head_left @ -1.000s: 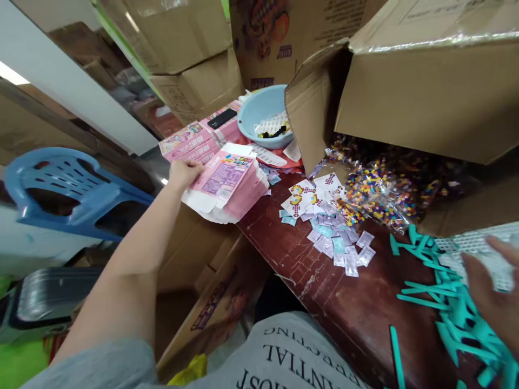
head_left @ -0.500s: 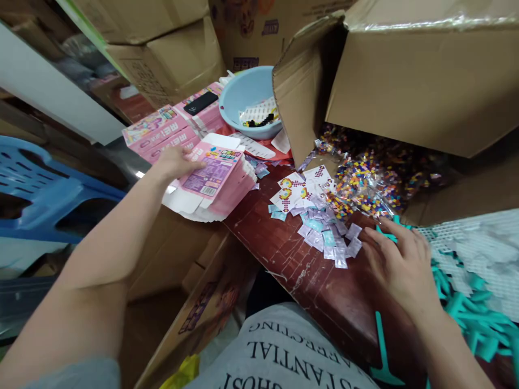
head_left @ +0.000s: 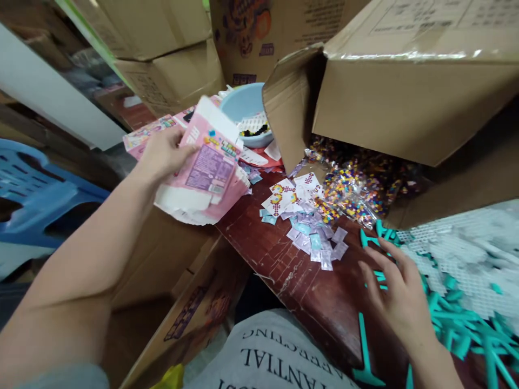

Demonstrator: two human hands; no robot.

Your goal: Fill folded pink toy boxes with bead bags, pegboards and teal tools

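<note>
Pinched in my left hand (head_left: 164,154) is a flattened pink box (head_left: 211,162) with a purple label, lifted and tilted over a stack of more flat boxes (head_left: 233,197). My right hand (head_left: 399,294) hovers with fingers apart at the right side of the brown table, close to some teal T-shaped plastic tools (head_left: 381,235). Between the hands lie small lilac and light blue sachets (head_left: 318,237) and white pattern cards (head_left: 281,195). Clear bags of colourful beads (head_left: 352,189) spill from a cardboard box just behind them.
An open cardboard box (head_left: 385,102) lies on its side at the back right. Behind the stack stands a blue basin (head_left: 243,102). White pegboards (head_left: 470,248) and a teal tool pile (head_left: 462,324) are at right; a blue plastic chair (head_left: 44,189) is at left.
My left hand has raised the top pink box off the stack and tilted it up. My right hand stays spread near the teal tools. The view has shifted slightly.
</note>
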